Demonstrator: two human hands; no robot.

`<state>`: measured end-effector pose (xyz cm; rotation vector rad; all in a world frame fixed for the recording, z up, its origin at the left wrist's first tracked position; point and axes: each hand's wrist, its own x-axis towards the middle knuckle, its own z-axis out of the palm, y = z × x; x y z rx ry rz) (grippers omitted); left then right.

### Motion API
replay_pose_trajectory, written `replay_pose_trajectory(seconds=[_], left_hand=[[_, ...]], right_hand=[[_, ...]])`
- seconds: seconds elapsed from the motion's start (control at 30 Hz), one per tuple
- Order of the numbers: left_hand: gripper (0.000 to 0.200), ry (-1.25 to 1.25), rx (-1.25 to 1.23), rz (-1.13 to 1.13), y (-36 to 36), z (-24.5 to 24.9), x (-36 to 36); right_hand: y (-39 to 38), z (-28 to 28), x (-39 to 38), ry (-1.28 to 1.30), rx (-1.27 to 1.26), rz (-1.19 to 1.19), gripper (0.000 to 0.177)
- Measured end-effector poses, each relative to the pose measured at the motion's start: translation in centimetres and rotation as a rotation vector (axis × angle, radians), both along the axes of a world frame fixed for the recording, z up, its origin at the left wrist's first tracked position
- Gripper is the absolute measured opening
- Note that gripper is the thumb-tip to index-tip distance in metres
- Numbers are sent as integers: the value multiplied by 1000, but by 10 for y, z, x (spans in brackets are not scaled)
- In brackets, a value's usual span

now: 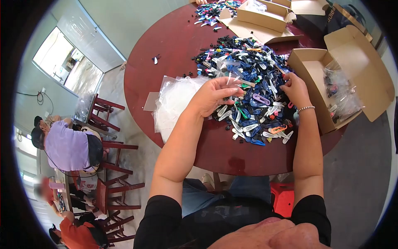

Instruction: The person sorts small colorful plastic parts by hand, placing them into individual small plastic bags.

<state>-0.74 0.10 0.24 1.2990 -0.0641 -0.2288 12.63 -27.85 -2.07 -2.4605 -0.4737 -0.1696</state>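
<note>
My left hand [219,94] is closed on a small clear plastic bag [229,66], pinched between thumb and fingers above the left side of a pile of snap hair clips [253,106]. The clips are mostly navy, white and black, with a few pink, orange, green and purple ones. At the pile's right side is my right hand [297,90], its thumb and fingers pressed together. Whatever lies between those fingertips is too small to make out. A stack of clear plastic bags [176,103] lies on the table left of the pile, partly behind my left forearm.
An open cardboard box [309,66] holding filled clear bags [342,93] stands right of the pile. Another carton [261,16] and a second clip heap [209,14] are at the far side of the round table [161,50]. Several people sit at the left near wooden stools [118,193].
</note>
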Motion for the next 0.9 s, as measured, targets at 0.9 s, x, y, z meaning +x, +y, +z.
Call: replay_pose_trajectory(seconds=[0.9], left_hand=[[39, -57, 6, -158, -12, -2, -1]], right_hand=[[59, 56, -82, -226, 1016, 324, 12]])
